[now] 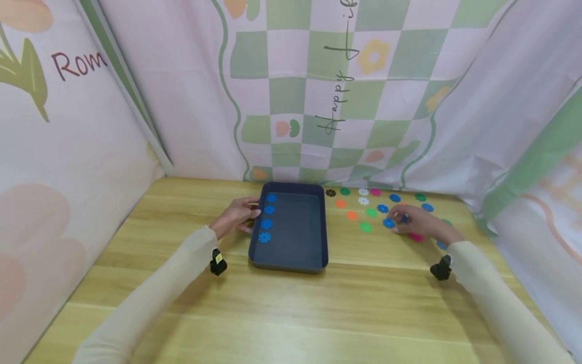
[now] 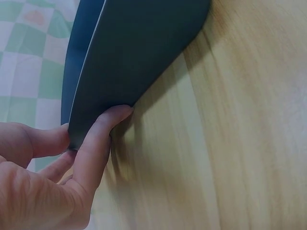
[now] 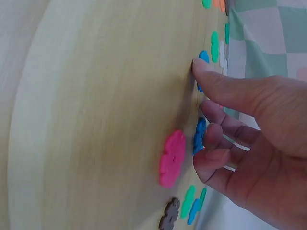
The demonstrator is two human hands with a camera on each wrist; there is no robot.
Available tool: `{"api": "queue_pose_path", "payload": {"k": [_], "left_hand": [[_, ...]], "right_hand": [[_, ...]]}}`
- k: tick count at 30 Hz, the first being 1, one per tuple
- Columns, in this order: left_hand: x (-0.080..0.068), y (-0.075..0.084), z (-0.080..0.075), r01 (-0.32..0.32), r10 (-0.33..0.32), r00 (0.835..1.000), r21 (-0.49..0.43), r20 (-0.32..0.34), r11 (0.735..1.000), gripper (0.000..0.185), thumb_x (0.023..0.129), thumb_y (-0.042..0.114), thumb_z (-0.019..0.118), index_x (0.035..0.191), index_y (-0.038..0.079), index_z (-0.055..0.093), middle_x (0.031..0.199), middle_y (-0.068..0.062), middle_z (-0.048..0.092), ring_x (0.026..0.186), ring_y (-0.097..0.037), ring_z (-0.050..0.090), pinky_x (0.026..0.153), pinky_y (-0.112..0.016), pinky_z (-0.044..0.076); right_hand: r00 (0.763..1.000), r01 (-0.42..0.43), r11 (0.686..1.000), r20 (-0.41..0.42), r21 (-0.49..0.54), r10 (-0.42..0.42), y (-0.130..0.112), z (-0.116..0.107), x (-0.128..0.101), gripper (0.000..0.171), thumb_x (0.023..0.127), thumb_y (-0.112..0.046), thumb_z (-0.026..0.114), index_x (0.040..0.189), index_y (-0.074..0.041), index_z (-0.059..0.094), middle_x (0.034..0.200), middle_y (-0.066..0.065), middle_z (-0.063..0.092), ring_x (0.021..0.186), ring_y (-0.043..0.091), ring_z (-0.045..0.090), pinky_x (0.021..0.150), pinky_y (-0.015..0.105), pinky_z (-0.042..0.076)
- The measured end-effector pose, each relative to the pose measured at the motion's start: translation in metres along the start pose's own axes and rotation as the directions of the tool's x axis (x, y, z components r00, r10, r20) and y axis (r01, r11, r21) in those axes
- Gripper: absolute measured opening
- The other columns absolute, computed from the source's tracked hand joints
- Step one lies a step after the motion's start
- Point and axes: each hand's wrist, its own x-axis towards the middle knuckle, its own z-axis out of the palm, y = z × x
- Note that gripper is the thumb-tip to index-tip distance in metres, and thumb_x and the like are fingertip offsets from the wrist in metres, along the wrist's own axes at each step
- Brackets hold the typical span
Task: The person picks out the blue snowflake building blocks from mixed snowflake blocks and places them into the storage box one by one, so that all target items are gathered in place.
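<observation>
Your left hand (image 1: 236, 216) pinches the tray (image 1: 291, 263) wall, likely steadying it. Your right hand (image 1: 420, 225), fingers loosely curled, presses a fingertip on a blue flower (image 1: 388, 223), seemingly to slide it.

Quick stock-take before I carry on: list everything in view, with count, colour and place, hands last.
Dark blue plastic tray: one, middle of the table.
Blue flower-shaped discs in the tray: four, in a row along its left wall.
Loose flower-shaped discs: blue, green, orange, white, pink and brown, scattered right of the tray; exact count unclear, some hidden by the hand.
Light wooden table: one, under everything.
Patterned cloth backdrop: pink, white and green, around the table.
Left hand: grips the tray's left wall.
Right hand: fingers on a blue disc on the table.
</observation>
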Motion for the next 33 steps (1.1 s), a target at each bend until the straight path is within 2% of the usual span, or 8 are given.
{"api": "queue_pose_path", "payload": {"k": [3,12,17,21,26,28,33], "left_hand": [[0.000,-0.002,0.000,0.001,-0.001,1.000,0.000,0.007,1.000,0.057,0.110,0.009,0.052,0.165,0.009,0.033,0.164,-0.027,0.034,0.137,-0.045,0.054,0.082,-0.046,0.066],[-0.002,-0.006,0.000,0.018,-0.018,1.000,-0.009,0.001,1.000,0.058,0.110,0.009,0.053,0.164,0.009,0.034,0.164,-0.026,0.036,0.136,-0.043,0.055,0.080,-0.044,0.067],[-0.003,-0.003,-0.001,0.017,-0.017,1.000,-0.015,-0.011,1.000,0.057,0.110,0.008,0.052,0.164,0.010,0.034,0.165,-0.024,0.035,0.137,-0.042,0.054,0.075,-0.040,0.067],[-0.001,-0.001,-0.001,0.002,-0.002,1.000,-0.011,-0.004,1.000,0.058,0.110,0.009,0.052,0.165,0.011,0.033,0.165,-0.024,0.035,0.136,-0.042,0.056,0.076,-0.039,0.067],[0.001,0.001,-0.001,0.007,-0.007,1.000,-0.005,-0.002,1.000,0.058,0.110,0.008,0.052,0.165,0.010,0.033,0.165,-0.024,0.037,0.135,-0.042,0.056,0.080,-0.042,0.067],[0.001,0.001,0.000,0.012,-0.012,1.000,-0.004,-0.001,1.000,0.058,0.110,0.007,0.052,0.165,0.010,0.033,0.165,-0.024,0.037,0.135,-0.042,0.056,0.081,-0.043,0.067],[0.001,0.002,0.001,0.025,-0.025,1.000,-0.010,-0.003,1.000,0.058,0.110,0.007,0.053,0.164,0.010,0.034,0.165,-0.024,0.037,0.136,-0.043,0.055,0.083,-0.045,0.066]], "right_hand": [[1.000,0.009,1.000,0.009,-0.019,-0.009,-0.002,0.002,0.002,0.029,0.094,-0.008,0.077,0.117,0.006,0.064,0.109,0.019,0.067,0.104,0.038,0.064,0.092,0.061,0.056],[1.000,-0.003,0.997,0.006,-0.080,0.004,-0.008,0.006,0.006,0.022,0.091,-0.007,0.079,0.103,-0.003,0.061,0.101,0.018,0.069,0.096,0.037,0.066,0.085,0.058,0.057],[1.000,-0.015,0.985,-0.026,-0.169,0.011,-0.010,0.005,0.012,0.026,0.089,-0.008,0.082,0.101,-0.006,0.060,0.097,0.016,0.071,0.092,0.037,0.068,0.080,0.056,0.059],[0.999,-0.036,0.978,-0.041,-0.207,0.028,-0.013,0.001,0.014,0.023,0.087,-0.007,0.082,0.101,-0.006,0.063,0.095,0.015,0.071,0.089,0.034,0.069,0.076,0.053,0.060],[0.997,-0.044,0.982,-0.068,-0.185,0.032,-0.023,-0.004,0.014,0.013,0.090,-0.002,0.075,0.099,-0.007,0.067,0.097,0.012,0.072,0.091,0.032,0.068,0.080,0.054,0.060],[0.996,-0.020,0.984,-0.087,-0.179,0.005,-0.027,-0.003,0.016,0.011,0.091,-0.001,0.074,0.099,-0.006,0.068,0.097,0.012,0.072,0.092,0.032,0.069,0.082,0.054,0.061],[0.991,0.040,0.998,-0.129,-0.052,-0.046,-0.047,0.005,0.020,0.009,0.093,-0.001,0.076,0.100,0.000,0.070,0.094,0.013,0.074,0.088,0.027,0.070,0.080,0.038,0.062]]}}
